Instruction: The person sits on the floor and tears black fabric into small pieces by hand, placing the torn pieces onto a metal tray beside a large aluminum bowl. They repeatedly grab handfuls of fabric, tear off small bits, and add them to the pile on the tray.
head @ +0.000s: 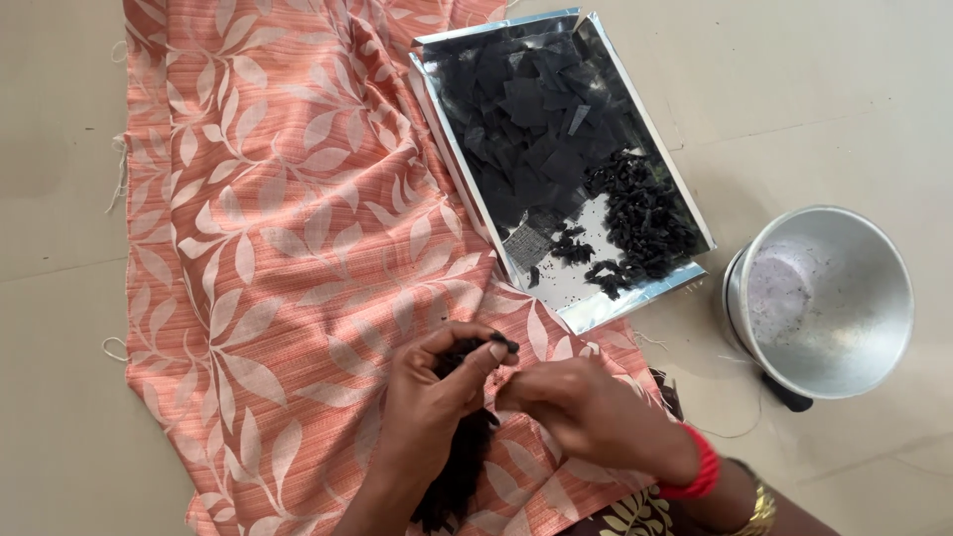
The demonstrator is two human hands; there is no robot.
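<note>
My left hand [429,397] grips a black bundle [459,467] of thread-like pieces that hangs down below the palm, with a small black folded piece [503,344] pinched at the fingertips. My right hand [581,405], with a red bangle at the wrist, has its fingers closed right beside that small piece, touching the left fingertips. Both hands hover over an orange cloth with pale leaf print [268,228].
A shiny silver tray [635,303] lies on the cloth's right edge, holding flat black net squares [526,119] and a heap of small folded black pieces [640,218]. An empty steel bowl [824,298] stands on the beige tiled floor to the right.
</note>
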